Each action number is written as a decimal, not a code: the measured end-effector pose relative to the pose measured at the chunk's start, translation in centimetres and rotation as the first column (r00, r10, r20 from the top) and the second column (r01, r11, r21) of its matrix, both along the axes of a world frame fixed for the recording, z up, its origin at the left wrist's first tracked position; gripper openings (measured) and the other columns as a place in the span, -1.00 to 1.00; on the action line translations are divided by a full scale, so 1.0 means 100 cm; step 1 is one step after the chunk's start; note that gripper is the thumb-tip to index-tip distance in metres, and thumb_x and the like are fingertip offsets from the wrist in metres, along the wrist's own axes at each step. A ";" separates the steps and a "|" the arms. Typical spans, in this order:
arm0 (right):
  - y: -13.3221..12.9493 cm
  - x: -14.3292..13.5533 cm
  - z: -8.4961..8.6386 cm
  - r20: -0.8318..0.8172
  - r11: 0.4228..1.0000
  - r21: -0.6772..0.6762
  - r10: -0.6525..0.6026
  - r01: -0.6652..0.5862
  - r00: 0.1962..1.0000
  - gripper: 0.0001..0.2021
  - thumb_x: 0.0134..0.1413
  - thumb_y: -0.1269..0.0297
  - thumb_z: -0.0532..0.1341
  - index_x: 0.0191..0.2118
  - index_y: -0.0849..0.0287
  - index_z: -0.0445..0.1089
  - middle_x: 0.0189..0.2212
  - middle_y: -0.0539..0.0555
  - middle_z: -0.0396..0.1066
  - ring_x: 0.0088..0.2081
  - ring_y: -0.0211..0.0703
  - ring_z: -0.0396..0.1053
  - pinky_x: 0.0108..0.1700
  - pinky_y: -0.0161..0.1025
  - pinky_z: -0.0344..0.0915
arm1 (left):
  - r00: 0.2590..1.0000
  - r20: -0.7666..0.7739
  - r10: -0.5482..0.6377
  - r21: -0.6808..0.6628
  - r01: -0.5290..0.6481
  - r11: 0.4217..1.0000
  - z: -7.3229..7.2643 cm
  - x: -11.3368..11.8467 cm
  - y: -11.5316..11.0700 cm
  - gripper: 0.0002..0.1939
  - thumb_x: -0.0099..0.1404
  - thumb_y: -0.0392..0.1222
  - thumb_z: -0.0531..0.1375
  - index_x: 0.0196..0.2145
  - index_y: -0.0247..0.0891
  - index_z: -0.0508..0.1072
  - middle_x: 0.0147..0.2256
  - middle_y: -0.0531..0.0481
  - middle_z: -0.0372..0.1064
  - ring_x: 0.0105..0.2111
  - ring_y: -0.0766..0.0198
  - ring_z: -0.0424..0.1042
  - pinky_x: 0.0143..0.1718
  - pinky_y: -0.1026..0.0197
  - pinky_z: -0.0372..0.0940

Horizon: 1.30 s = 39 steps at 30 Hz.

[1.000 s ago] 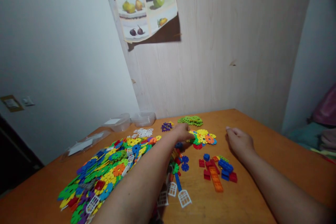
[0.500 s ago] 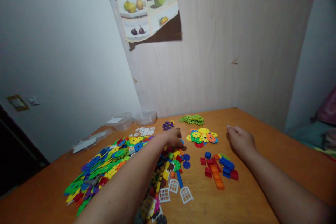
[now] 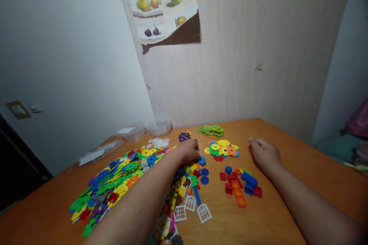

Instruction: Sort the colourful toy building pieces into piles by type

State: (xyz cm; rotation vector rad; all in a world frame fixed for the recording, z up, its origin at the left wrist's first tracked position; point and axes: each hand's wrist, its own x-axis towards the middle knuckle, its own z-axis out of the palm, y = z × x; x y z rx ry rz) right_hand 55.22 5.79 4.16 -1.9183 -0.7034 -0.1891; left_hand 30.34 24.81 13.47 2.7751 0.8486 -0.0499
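My left hand reaches over the big pile of mixed plastic pieces, at its far right edge. Its fingers curl down into the pieces, and what they pinch, if anything, is hidden. Blue notched discs lie just beside it. My right hand rests on the table as a loose fist, with nothing showing in it. Between the hands sits a small heap of colourful notched discs. Nearer to me is a group of red, blue and orange building bricks.
At the back lie green pieces, purple pieces and white window-like frames. Clear plastic containers stand by the wall, and a clear lid lies at the left. White toy windows lie at the pile's near edge.
My left hand has shifted very slightly at the pile's edge, and a blue disc beside it shows more. My right hand stays where it was. The view has tilted a little.
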 end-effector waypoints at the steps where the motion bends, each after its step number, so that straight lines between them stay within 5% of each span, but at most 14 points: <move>1: 0.000 0.000 0.000 0.000 1.000 0.006 0.003 -0.003 1.000 -0.50 0.21 -0.14 0.07 -0.58 0.12 0.33 -0.67 -0.01 0.29 -0.55 -0.17 0.24 -0.50 -0.24 -0.02 | 1.000 0.002 -0.008 -0.014 0.008 1.000 0.000 -0.001 0.001 -0.87 0.04 -0.24 0.34 -0.39 -0.25 0.54 -0.26 -0.09 0.54 -0.24 0.17 0.48 -0.32 0.29 0.25; 7: -0.001 -0.002 0.002 0.006 1.000 -0.018 0.000 0.000 1.000 -0.50 0.22 -0.12 0.06 -0.58 0.12 0.33 -0.66 -0.02 0.28 -0.53 -0.17 0.24 -0.49 -0.23 -0.01 | 0.999 -0.003 -0.038 -0.162 0.037 0.986 -0.008 -0.004 0.001 -0.55 -0.02 -0.02 0.42 -0.16 -0.21 0.53 -0.33 0.04 0.51 -0.38 0.26 0.45 -0.42 0.32 0.24; 20: 0.000 -0.001 0.001 0.026 1.000 -0.023 -0.004 0.005 1.000 -0.50 0.21 -0.12 0.07 -0.59 0.13 0.33 -0.66 -0.01 0.31 -0.53 -0.16 0.25 -0.49 -0.24 -0.01 | 0.982 0.169 0.090 -0.404 -0.014 0.915 -0.004 0.005 -0.001 -0.85 0.10 -0.22 0.35 -0.49 -0.32 0.46 -0.54 0.06 0.37 -0.57 0.41 0.29 -0.53 0.36 0.17; 26: 0.003 0.001 -0.004 -0.015 1.000 0.021 0.017 -0.017 1.000 -0.50 0.21 -0.15 0.07 -0.57 0.11 0.34 -0.67 -0.03 0.28 -0.56 -0.18 0.22 -0.52 -0.25 -0.04 | 0.926 0.269 0.265 -0.489 -0.106 0.866 -0.008 0.039 0.001 -0.82 0.27 -0.16 0.22 -0.43 -0.31 0.41 -0.59 0.08 0.27 -0.64 0.44 0.19 -0.59 0.36 0.13; 31: 0.003 -0.001 -0.002 -0.010 1.000 -0.004 0.003 -0.003 1.000 -0.49 0.21 -0.15 0.06 -0.60 0.11 0.27 -0.68 -0.05 0.22 -0.56 -0.19 0.22 -0.51 -0.26 -0.03 | 0.917 0.285 0.279 -0.511 -0.101 0.854 -0.013 0.063 -0.002 -0.83 0.28 -0.26 0.17 -0.47 -0.30 0.35 -0.56 0.07 0.31 -0.61 0.45 0.22 -0.52 0.36 0.21; 39: 0.000 -0.004 0.003 0.023 0.999 -0.031 -0.005 0.006 1.000 -0.51 0.20 -0.12 0.07 -0.60 0.12 0.30 -0.65 -0.01 0.27 -0.52 -0.16 0.25 -0.48 -0.24 -0.01 | 0.969 0.170 0.182 -0.385 -0.105 0.917 -0.010 0.023 0.015 -0.91 0.09 -0.27 0.29 -0.47 -0.30 0.43 -0.52 0.05 0.38 -0.52 0.34 0.35 -0.48 0.33 0.23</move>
